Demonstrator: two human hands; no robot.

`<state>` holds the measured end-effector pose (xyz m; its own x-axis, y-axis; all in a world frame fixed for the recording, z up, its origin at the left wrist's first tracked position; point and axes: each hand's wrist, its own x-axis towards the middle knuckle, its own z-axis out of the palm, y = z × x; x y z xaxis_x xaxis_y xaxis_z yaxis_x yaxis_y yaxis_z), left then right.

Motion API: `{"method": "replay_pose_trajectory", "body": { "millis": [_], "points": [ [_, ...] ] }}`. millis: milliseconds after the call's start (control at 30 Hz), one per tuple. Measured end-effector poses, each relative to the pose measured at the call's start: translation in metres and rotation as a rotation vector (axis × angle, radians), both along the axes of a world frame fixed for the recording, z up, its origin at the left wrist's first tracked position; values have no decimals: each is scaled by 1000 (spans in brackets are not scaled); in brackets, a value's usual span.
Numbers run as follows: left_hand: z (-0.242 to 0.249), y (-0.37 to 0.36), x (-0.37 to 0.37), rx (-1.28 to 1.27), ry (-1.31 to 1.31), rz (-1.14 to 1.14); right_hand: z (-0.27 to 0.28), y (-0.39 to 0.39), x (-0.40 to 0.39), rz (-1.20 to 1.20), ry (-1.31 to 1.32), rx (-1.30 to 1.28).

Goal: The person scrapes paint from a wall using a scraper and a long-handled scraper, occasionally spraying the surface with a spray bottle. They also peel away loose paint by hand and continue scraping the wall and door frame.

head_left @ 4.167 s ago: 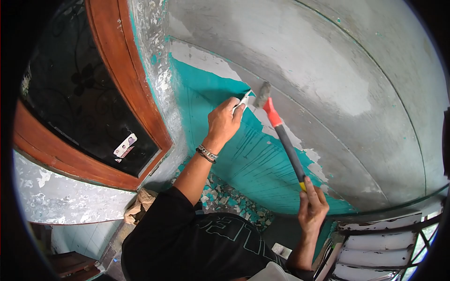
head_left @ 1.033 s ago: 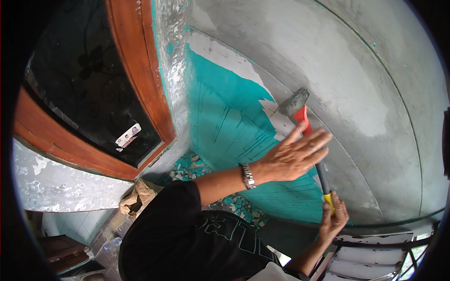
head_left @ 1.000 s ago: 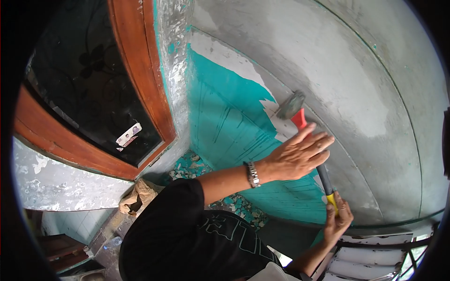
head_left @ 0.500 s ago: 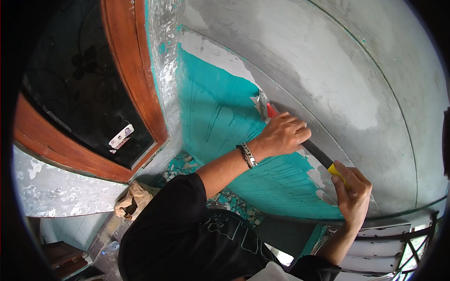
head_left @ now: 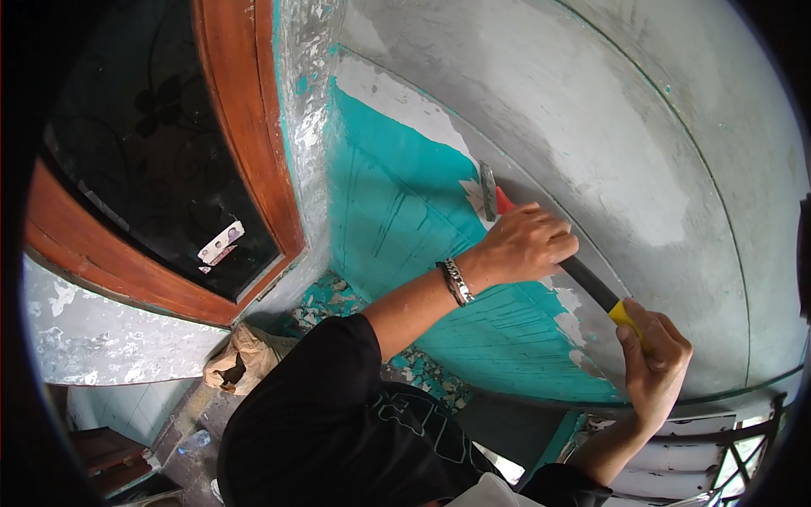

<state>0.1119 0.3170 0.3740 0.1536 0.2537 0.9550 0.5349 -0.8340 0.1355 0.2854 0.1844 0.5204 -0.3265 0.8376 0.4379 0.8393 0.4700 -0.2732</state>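
Note:
A long-handled scraper [head_left: 591, 284] slants across the wall, with a red neck, dark shaft and yellow grip. Its metal blade [head_left: 487, 192] is at the ragged border between turquoise paint [head_left: 397, 186] and bare grey wall [head_left: 676, 279]. My left hand [head_left: 530, 243], with a chain bracelet [head_left: 457, 281] at the wrist, is wrapped round the shaft just behind the red neck. Lower right, my right hand [head_left: 657, 348] closes round the yellow grip. Just left of the blade, a pale scraped patch [head_left: 475, 199] shows.
Paint flakes [head_left: 431, 372] lie along the wall's foot. On the left are a wooden-framed dark window [head_left: 245, 144] and a crumpled brown bag [head_left: 249, 359]. A plastic bottle [head_left: 194, 441] lies on the floor. Dark metal bars [head_left: 752, 448] stand at lower right.
Both hands and the scraper have shifted right and slightly down in the view. The blade has drawn back from the paint edge, uncovering a pale patch.

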Motion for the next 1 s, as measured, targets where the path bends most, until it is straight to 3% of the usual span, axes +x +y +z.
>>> {"method": "replay_pose_trajectory", "body": {
  "millis": [100,400,500,800,867,1000],
  "points": [
    [-1,8,-20,21,3,98,5,14,-21,40,-62,37],
    [14,9,-28,23,-88,37,28,18,-38,108,-101,157],
    [4,19,-47,-52,-144,103,39,37,-64,172,-309,210],
    [23,17,-56,-36,-227,115,60,32,-92,175,-290,274],
    [8,30,-68,11,-288,146,62,46,-108,231,-528,362],
    [3,24,-81,-115,-269,231,56,60,-119,230,-458,245]
  ]
}}
